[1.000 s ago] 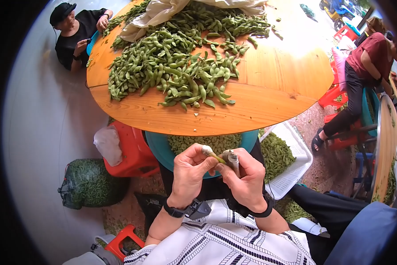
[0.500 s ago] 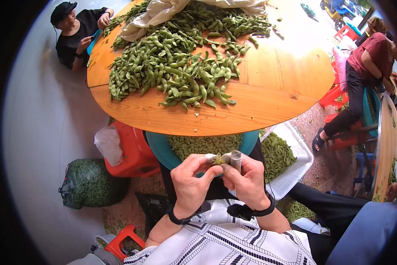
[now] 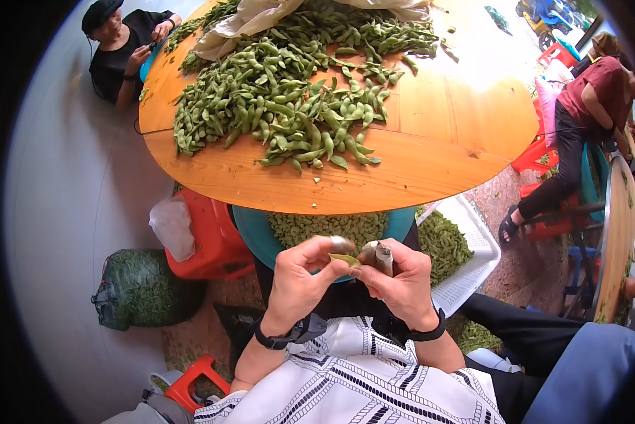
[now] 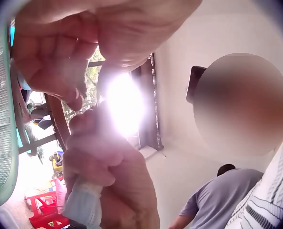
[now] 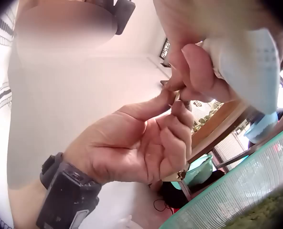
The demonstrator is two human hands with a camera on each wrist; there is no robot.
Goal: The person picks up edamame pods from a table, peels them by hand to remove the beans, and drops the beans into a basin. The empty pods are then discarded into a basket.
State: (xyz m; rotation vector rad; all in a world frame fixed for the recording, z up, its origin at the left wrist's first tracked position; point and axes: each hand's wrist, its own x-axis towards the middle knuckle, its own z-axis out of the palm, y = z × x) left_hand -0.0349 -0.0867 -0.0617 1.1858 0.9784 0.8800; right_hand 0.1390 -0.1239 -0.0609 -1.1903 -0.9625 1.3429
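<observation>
In the head view, a green edamame pod (image 3: 345, 259) lies between my two hands, over a teal basin (image 3: 250, 237) of pale green shelled beans (image 3: 317, 227). My left hand (image 3: 300, 279) pinches the pod near its left end, its wrapped index finger raised and blurred. My right hand (image 3: 402, 279) holds the other end between thumb and fingers; grey-white wrapping covers its upper fingertips (image 3: 384, 258). From the right wrist view, thumb and fingertips of both hands meet at the pod, which is mostly hidden there. A bluish-white wrap (image 5: 251, 69) shows on the right hand.
Beyond the basin stands a wooden table (image 3: 430, 155) with a heap of edamame pods (image 3: 261, 106) and a pale cloth (image 3: 243, 28). A white crate (image 3: 483, 244) of greens stands right; a red stool (image 3: 208, 244) and stuffed dark bag (image 3: 144, 290) are left. Other people sit around.
The left index finger has lifted off the pod, after both hands bent together around it half a second ago. The hands stand slightly farther apart, and the pod shows more plainly between them.
</observation>
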